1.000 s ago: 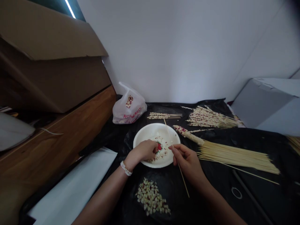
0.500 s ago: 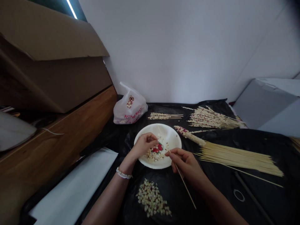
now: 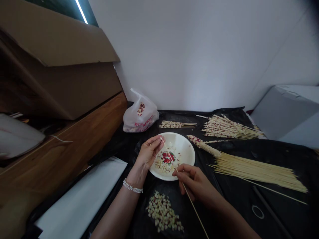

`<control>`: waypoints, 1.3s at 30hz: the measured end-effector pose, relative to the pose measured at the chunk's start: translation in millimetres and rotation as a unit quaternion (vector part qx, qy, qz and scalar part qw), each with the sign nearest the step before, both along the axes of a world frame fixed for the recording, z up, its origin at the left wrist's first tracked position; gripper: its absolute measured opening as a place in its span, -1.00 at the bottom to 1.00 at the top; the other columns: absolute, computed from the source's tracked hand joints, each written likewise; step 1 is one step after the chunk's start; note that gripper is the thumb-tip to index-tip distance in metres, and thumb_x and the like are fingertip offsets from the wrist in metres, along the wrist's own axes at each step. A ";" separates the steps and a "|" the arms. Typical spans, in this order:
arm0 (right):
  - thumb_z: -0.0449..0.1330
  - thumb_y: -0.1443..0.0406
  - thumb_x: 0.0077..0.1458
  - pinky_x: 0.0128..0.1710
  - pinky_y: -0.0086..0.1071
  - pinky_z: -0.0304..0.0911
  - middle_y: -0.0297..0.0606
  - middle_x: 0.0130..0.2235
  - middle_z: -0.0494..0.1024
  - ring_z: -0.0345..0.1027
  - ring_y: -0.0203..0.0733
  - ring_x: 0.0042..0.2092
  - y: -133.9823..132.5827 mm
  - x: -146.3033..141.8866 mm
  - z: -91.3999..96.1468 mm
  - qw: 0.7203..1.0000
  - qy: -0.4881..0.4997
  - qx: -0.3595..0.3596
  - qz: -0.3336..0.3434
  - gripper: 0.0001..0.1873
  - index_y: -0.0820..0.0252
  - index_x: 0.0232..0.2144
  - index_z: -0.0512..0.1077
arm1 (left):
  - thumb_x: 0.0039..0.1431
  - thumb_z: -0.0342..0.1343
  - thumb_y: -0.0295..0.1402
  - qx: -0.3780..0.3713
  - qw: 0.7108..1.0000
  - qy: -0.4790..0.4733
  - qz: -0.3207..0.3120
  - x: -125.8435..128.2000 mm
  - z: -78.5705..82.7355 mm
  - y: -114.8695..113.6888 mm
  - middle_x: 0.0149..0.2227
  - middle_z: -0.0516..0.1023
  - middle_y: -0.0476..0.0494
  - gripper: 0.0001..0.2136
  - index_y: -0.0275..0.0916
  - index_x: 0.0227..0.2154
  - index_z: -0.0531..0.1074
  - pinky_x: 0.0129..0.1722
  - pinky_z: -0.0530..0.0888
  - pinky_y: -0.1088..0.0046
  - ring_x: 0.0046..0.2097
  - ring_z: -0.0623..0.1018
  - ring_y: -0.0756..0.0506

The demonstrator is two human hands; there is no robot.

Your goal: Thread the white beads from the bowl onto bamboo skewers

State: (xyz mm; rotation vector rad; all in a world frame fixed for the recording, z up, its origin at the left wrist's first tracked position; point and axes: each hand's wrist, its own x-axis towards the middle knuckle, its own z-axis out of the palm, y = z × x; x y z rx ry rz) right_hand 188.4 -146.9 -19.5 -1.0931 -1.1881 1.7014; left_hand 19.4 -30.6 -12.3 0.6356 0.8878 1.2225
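Note:
My right hand (image 3: 193,182) pinches a thin bamboo skewer (image 3: 195,207), which slants from the lower right up over the bowl. At the skewer's far tip, my left hand (image 3: 149,151) pinches a small pale kernel (image 3: 161,138) between thumb and fingertips. Whether the tip has gone into the kernel is too small to tell. Both hands hover over a white bowl (image 3: 189,151) with a red flower print inside. Loose pale kernels (image 3: 163,166) lie in it. A pile of pale kernels (image 3: 163,212) is on the black plastic sheet in front of the bowl.
Behind the bowl are a white plastic bag (image 3: 141,116) and a few kernel-covered skewers (image 3: 171,124). Many threaded skewers (image 3: 220,126) and a bundle of bare skewers (image 3: 261,169) lie right, near a ring (image 3: 257,211). A cardboard box (image 3: 69,86) stands left.
My left hand has risen out of the bowl with a kernel and met the skewer tip. The skewer has slid further toward the lower right, and the view has shifted slightly.

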 end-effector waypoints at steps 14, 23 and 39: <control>0.15 -0.04 0.11 -0.76 -0.56 -0.19 -0.49 -0.67 0.40 -0.01 -0.48 -0.77 0.2 -1.5 -0.4 1.000 -0.006 0.004 0.003 -0.60 0.20 -0.31 0.35 | -0.18 0.40 -0.37 0.068 0.995 0.064 0.025 5.6 0.0 -6.3 -0.30 0.66 -0.17 -0.73 -0.28 -0.34 0.59 -0.07 0.49 0.40 -0.18 0.61 -0.06; 0.17 -0.01 0.11 -0.78 -0.58 -0.21 -0.50 -0.67 0.41 0.01 -0.49 -0.78 0.2 -2.5 1.3 1.000 0.017 -0.010 0.003 -0.62 0.20 -0.31 0.35 | -0.13 0.37 -0.35 0.097 0.990 0.100 0.035 6.8 -3.5 -7.4 -0.31 0.66 -0.16 -0.77 -0.26 -0.34 0.60 -0.06 0.49 0.36 -0.20 0.61 -0.07; 0.19 -0.02 0.09 -0.80 -0.60 -0.19 -0.50 -0.67 0.41 0.01 -0.50 -0.79 -2.9 -7.1 -1.2 0.998 0.057 -0.017 -0.001 -0.61 0.19 -0.33 0.32 | 0.09 0.22 -0.28 0.275 0.897 0.322 0.132 11.4 -13.1 -17.7 -0.11 0.63 -0.19 -0.72 -0.21 -0.13 0.58 -0.03 0.50 0.26 -0.11 0.60 -0.16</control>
